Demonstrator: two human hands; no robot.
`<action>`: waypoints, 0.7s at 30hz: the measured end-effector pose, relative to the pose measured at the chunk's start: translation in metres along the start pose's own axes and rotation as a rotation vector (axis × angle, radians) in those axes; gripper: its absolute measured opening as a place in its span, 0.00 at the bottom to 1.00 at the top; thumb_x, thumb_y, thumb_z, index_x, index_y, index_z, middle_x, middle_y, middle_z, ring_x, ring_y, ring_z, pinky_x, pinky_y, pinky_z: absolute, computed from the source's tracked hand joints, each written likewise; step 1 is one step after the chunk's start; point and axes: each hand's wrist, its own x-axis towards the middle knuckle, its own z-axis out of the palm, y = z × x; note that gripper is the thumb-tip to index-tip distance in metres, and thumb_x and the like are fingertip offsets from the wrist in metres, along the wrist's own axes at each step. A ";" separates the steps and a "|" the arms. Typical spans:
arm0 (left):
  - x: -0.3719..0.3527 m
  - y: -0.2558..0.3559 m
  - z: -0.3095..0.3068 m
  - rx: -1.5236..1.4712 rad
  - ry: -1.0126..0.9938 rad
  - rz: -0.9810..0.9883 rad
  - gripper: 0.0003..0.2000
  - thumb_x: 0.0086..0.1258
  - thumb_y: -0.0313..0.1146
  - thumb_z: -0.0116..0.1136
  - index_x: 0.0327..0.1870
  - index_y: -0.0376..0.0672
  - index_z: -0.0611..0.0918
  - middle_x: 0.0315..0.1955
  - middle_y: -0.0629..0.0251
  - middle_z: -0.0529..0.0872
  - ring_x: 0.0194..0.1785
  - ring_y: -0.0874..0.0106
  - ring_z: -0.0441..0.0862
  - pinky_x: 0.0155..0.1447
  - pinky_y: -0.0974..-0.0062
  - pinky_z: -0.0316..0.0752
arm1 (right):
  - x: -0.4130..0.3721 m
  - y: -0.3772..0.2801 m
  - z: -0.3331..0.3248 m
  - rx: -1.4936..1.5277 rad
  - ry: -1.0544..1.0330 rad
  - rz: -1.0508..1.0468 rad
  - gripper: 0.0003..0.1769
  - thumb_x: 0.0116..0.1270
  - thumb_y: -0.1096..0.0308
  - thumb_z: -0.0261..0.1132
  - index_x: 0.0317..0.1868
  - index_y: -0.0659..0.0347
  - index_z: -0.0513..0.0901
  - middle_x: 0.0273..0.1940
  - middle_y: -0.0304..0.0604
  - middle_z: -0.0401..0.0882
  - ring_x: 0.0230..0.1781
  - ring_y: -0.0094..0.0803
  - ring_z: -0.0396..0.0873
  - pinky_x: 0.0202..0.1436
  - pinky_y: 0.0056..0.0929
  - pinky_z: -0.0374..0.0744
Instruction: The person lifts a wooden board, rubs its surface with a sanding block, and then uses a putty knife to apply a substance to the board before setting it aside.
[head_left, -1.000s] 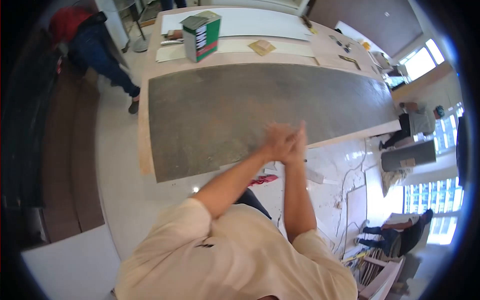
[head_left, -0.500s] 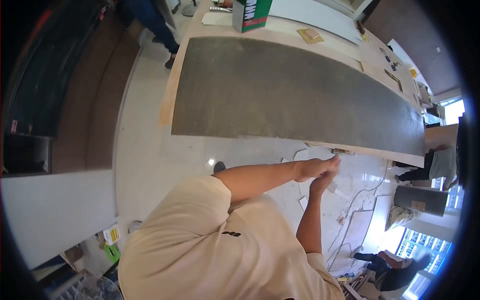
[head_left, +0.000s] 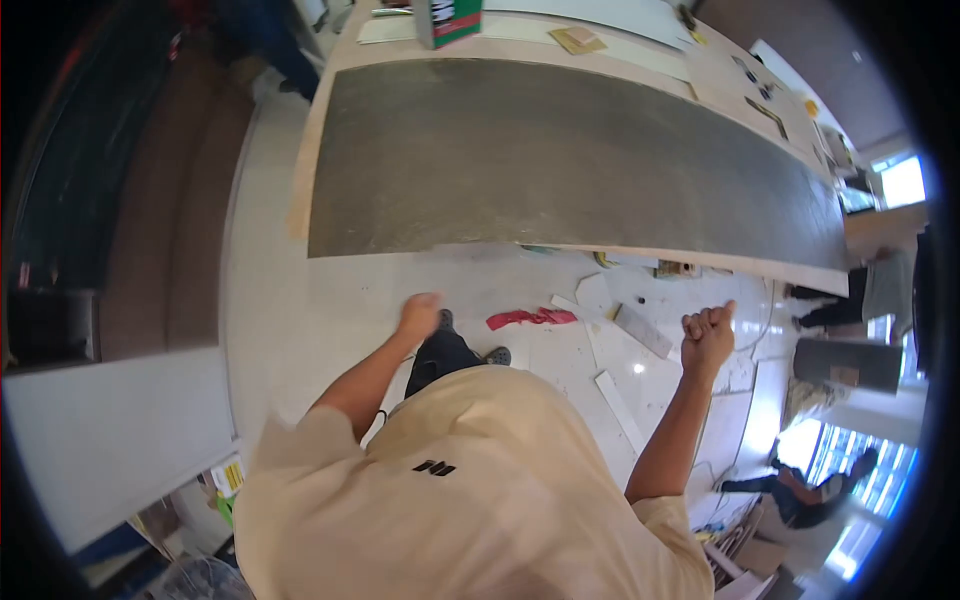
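My left hand point(head_left: 420, 316) hangs in front of me near my left foot, smeared by motion, so its fingers cannot be made out. Out to the right, my right hand point(head_left: 708, 338) is curled into a loose fist, with one digit pointing up and nothing visible in it. Neither hand touches the long dark grey-brown panel point(head_left: 560, 150), which lies flat on the wooden worktable point(head_left: 304, 190) ahead of me. A red strip of material point(head_left: 532, 317) lies on the floor between my hands.
A green and grey can point(head_left: 448, 22) and a sanding-block-like piece point(head_left: 577, 40) sit behind the panel. White offcuts point(head_left: 621, 410) litter the floor. A grey roll point(head_left: 848, 364) is at right, near a person point(head_left: 805, 490) by the windows. Dark cabinets point(head_left: 170, 220) line the left.
My hands, together in front of me before, are now wide apart, the left to the left and the right to the right. The view has shifted, showing my feet and the red strip.
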 end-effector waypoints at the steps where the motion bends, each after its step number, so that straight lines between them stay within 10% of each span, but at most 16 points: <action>1: -0.002 -0.016 -0.020 -0.112 -0.003 -0.304 0.18 0.71 0.44 0.49 0.31 0.36 0.81 0.22 0.54 0.81 0.28 0.62 0.78 0.39 0.63 0.76 | -0.003 -0.005 -0.001 -0.143 0.137 0.040 0.20 0.75 0.57 0.48 0.25 0.60 0.69 0.17 0.32 0.58 0.16 0.22 0.61 0.26 0.22 0.72; 2: -0.007 -0.026 -0.037 -0.444 0.026 -0.461 0.15 0.72 0.41 0.49 0.33 0.39 0.80 0.20 0.62 0.77 0.25 0.72 0.74 0.32 0.70 0.76 | 0.000 0.017 -0.024 -0.727 0.074 -0.051 0.09 0.71 0.67 0.49 0.33 0.60 0.71 0.20 0.33 0.63 0.19 0.21 0.64 0.25 0.24 0.74; 4: -0.014 -0.002 -0.065 -0.683 0.140 -0.487 0.10 0.70 0.38 0.52 0.36 0.40 0.77 0.23 0.67 0.76 0.24 0.76 0.72 0.28 0.76 0.74 | -0.018 0.038 0.011 -0.499 0.206 0.166 0.11 0.66 0.74 0.54 0.48 0.59 0.72 0.30 0.35 0.71 0.25 0.22 0.70 0.24 0.23 0.76; 8: 0.023 -0.038 -0.089 -0.839 0.140 -0.503 0.18 0.68 0.41 0.57 0.52 0.41 0.72 0.37 0.62 0.77 0.28 0.73 0.73 0.33 0.71 0.76 | -0.036 0.115 0.023 -0.776 0.138 0.253 0.09 0.67 0.67 0.57 0.34 0.63 0.80 0.25 0.39 0.78 0.20 0.21 0.73 0.22 0.24 0.73; 10: 0.038 -0.021 -0.094 -1.035 0.195 -0.548 0.28 0.68 0.46 0.57 0.64 0.41 0.64 0.51 0.56 0.72 0.42 0.67 0.74 0.47 0.66 0.75 | -0.034 0.149 0.022 -1.214 0.134 -0.156 0.20 0.70 0.58 0.53 0.32 0.68 0.79 0.29 0.59 0.79 0.30 0.51 0.77 0.39 0.43 0.73; 11: 0.035 0.013 -0.106 -1.160 0.194 -0.533 0.33 0.68 0.49 0.56 0.68 0.42 0.59 0.59 0.53 0.67 0.51 0.63 0.74 0.55 0.62 0.73 | -0.034 0.138 0.035 -1.174 0.134 -0.026 0.22 0.69 0.55 0.53 0.32 0.69 0.79 0.32 0.64 0.78 0.38 0.59 0.76 0.44 0.46 0.72; 13: 0.042 0.025 -0.109 -1.352 0.196 -0.508 0.37 0.68 0.52 0.54 0.70 0.39 0.54 0.64 0.50 0.59 0.67 0.59 0.62 0.66 0.58 0.63 | -0.027 0.127 0.046 -1.197 0.200 0.154 0.23 0.68 0.53 0.54 0.31 0.69 0.78 0.30 0.64 0.77 0.38 0.56 0.78 0.44 0.46 0.73; 21: 0.068 -0.010 -0.110 -1.365 0.243 -0.417 0.31 0.73 0.43 0.49 0.68 0.33 0.54 0.65 0.51 0.58 0.69 0.57 0.61 0.67 0.61 0.63 | 0.002 0.123 0.015 -1.290 0.176 -0.105 0.18 0.57 0.70 0.66 0.48 0.60 0.74 0.47 0.50 0.71 0.47 0.48 0.76 0.48 0.40 0.75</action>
